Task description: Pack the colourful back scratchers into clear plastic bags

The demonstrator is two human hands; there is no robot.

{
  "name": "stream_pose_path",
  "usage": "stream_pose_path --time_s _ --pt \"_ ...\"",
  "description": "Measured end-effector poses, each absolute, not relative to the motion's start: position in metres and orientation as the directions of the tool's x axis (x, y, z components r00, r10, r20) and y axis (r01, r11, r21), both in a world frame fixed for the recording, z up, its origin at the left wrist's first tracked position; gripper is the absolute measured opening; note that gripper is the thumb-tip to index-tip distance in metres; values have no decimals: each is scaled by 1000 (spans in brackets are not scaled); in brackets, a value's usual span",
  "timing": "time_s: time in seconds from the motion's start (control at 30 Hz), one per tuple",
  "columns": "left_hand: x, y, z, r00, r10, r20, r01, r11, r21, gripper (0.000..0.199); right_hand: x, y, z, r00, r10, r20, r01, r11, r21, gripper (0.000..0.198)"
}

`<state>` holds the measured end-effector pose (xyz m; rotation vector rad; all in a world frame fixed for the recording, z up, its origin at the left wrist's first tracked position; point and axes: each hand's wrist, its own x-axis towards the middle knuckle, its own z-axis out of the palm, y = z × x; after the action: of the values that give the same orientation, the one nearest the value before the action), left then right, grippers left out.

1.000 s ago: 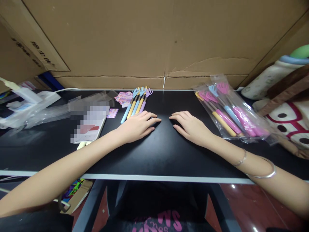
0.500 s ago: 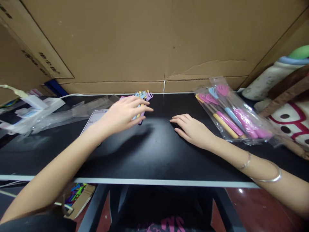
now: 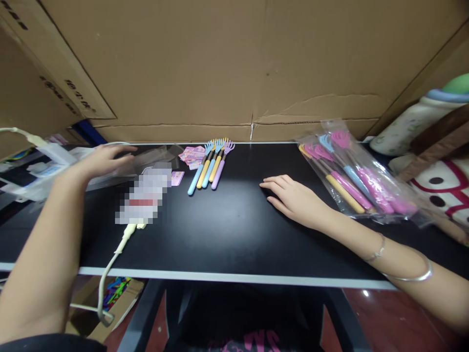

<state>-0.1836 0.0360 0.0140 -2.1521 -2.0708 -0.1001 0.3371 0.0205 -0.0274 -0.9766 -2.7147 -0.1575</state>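
Observation:
My left hand (image 3: 106, 161) is over the clear plastic bags (image 3: 146, 159) at the left, its fingers stretched out; whether it touches them I cannot tell. On the black table lies my right hand (image 3: 286, 193), fingers extended and nothing in it. Between the hands, a row of several back scratchers (image 3: 210, 166) with blue, yellow and purple handles lies near the back edge. Small pink printed cards (image 3: 192, 155) are piled beside their heads. One single card (image 3: 177, 178) lies closer to the phone (image 3: 144, 195), whose screen is blurred out.
A clear bag of back scratchers (image 3: 351, 171) lies at the right, near a plush item (image 3: 439, 186) and a white bottle (image 3: 399, 122). A power strip (image 3: 32, 181) sits far left. A cable (image 3: 110, 264) hangs over the front edge. Cardboard (image 3: 205, 68) walls the back.
My left hand has moved left, from above the back scratchers to the plastic bags, uncovering the scratchers, cards and phone. My right hand stays put.

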Motion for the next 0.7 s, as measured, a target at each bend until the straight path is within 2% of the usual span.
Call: stream_pose_path --time_s 0.17,0.27,0.33,0.43,0.53,0.6,0.63,0.7 --pt "-202 35 2 -133 991 13 990 133 -41 111 337 20 -29 -738 618 271 645 764 12 36" --pt "-197 38 7 -220 967 -124 975 221 -7 121 337 20 -29 -738 616 276 644 764 19 37" --pt "-193 38 9 -249 942 -223 965 262 31 121 337 20 -29 -741 613 276 643 765 27 37" --pt "-188 37 9 -232 935 -269 962 261 79 119 337 20 -29 -746 607 274 638 769 31 37" --pt "-186 36 9 -214 948 -238 969 237 73 117 337 21 -29 -746 605 279 637 770 34 37" --pt "-188 37 9 -203 962 -185 976 214 44 105 337 21 -29 -745 605 280 638 769 35 37" --pt "-190 38 9 -185 974 -128 981 190 28 95 338 21 -29 -745 606 279 639 769 34 37" --pt "-193 38 8 -55 996 73 998 54 10 72 338 21 -29 -746 608 273 638 769 33 37"
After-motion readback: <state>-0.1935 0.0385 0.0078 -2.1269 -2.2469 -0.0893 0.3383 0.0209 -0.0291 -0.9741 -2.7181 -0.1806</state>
